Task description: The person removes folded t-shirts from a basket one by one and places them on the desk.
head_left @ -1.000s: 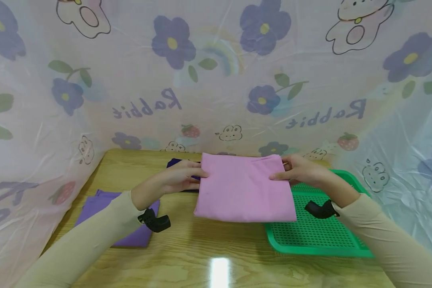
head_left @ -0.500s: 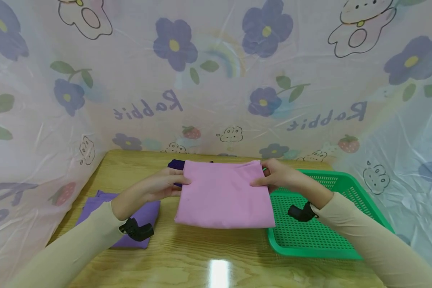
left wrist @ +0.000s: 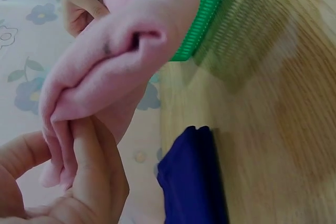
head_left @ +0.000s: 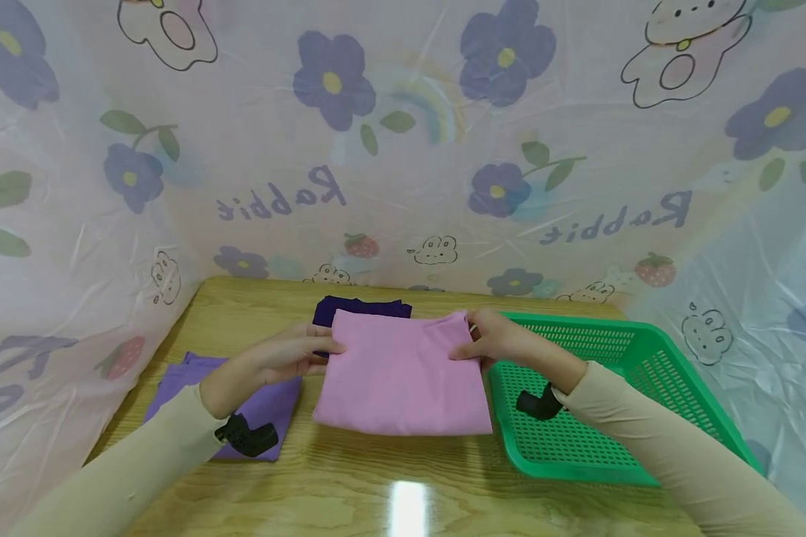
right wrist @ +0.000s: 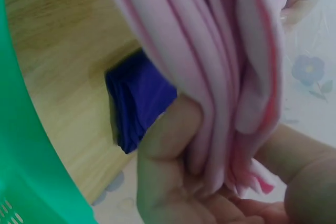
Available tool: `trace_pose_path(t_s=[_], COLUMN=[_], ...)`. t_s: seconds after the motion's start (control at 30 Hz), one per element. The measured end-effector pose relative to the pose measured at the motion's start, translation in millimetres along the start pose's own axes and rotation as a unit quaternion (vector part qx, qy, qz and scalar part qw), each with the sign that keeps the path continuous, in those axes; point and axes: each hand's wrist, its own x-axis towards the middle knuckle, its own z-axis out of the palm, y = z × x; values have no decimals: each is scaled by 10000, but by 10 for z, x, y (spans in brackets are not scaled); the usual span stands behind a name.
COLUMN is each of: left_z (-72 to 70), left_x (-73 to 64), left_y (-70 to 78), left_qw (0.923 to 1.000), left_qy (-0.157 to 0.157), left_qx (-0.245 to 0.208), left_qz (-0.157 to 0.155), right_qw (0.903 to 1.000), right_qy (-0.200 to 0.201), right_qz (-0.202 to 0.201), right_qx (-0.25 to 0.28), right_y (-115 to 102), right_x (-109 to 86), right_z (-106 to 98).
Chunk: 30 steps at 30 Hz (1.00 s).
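Observation:
A folded pink cloth [head_left: 403, 377] hangs between the two hands above the table, its broad face toward the head camera. The left hand [head_left: 297, 350] pinches its left edge, thumb in front and fingers behind. At the upper right edge, the right hand [head_left: 500, 339] holds it the same way. In the left wrist view the end of the pink cloth [left wrist: 113, 61] shows rolled, stacked layers. Several layers of the cloth [right wrist: 210, 61] also show in the right wrist view, gripped between thumb and fingers. Behind the cloth lies a folded dark blue cloth [head_left: 363, 306], partly hidden.
A folded purple cloth [head_left: 269, 418] lies on the wooden table [head_left: 349, 492] at the left, partly under the left forearm. A green plastic basket [head_left: 527, 462] stands at the right beneath the right forearm. A printed curtain [head_left: 403, 179] encloses the back and sides.
Both hands have carried the pink cloth leftward and slightly down, away from above the green basket. More of the basket and of the dark blue cloth's top edge now shows.

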Motion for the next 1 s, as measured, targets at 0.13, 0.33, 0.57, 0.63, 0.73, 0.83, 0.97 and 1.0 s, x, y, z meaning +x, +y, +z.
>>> trace_pose_path(t_s=[0.13,0.33,0.57,0.63,0.73,0.83,0.97,1.0], left_z=[-24,-51,-60,-53,-34,-19,7,14], left_x=[9,23,25,27,35,63,97,101], left_y=[-76,-182,-314,-348,-390,-437,-495,-508], left_qw=[10000,9999,9997,9995,9994,9994,9995,9995], left_qy=[-9,7,100,124,156,89,-7,-19], left_qx=[9,118,162,195,232,284,268,254], left_qz=[-17,-10,-163,-195,-220,-192,-193,-205], right_qw=[9996,9965,9951,9943,9936,9930,9920,9919], right_qy=[43,174,121,102,5,-215,-479,-500], right_qz=[66,33,128,176,315,367,357,365], right_qx=[-284,-813,-978,-1050,-1082,-1099,-1110,-1107], right_y=[41,76,103,107,117,136,147,147], right_x=[67,112,137,141,166,197,214,214], right_z=[78,174,308,346,404,461,520,531])
